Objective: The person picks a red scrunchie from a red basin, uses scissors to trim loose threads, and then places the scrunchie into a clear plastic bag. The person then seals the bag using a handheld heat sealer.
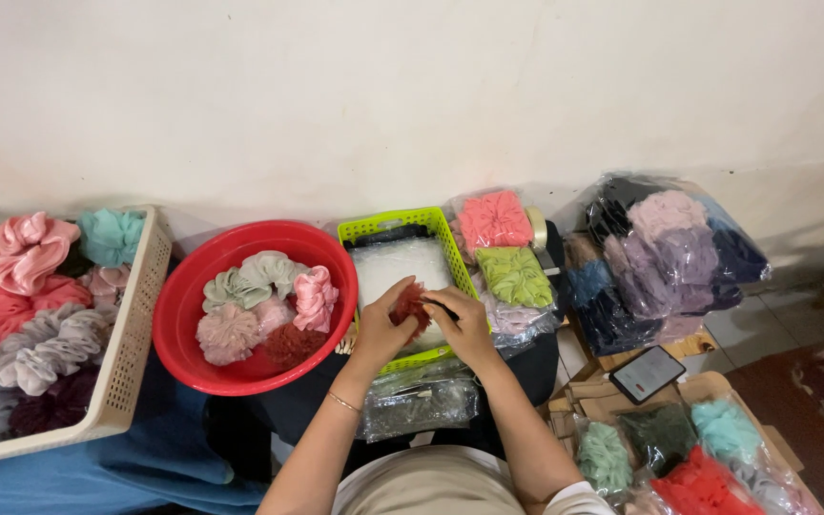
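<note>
Both my hands meet over a lime green plastic basket (pixel 445 229) lined with clear bags. My left hand (pixel 381 324) and my right hand (pixel 462 322) together hold a dark red scrunchie (pixel 410 305) between their fingers. A thin dark object pokes out by my right fingers; I cannot tell what it is. A thin bracelet sits on my left wrist. Just left of my hands stands a red round basin (pixel 193 286) with several scrunchies in pale green, pink and maroon.
A cream slatted basket (pixel 131 334) full of scrunchies stands at far left. Bagged pink and green scrunchies (pixel 503 248) lie right of the green basket. A large clear bag of purple and blue ones (pixel 665 253), a phone (pixel 648 373) and a cardboard box of bagged scrunchies (pixel 698 458) are at right.
</note>
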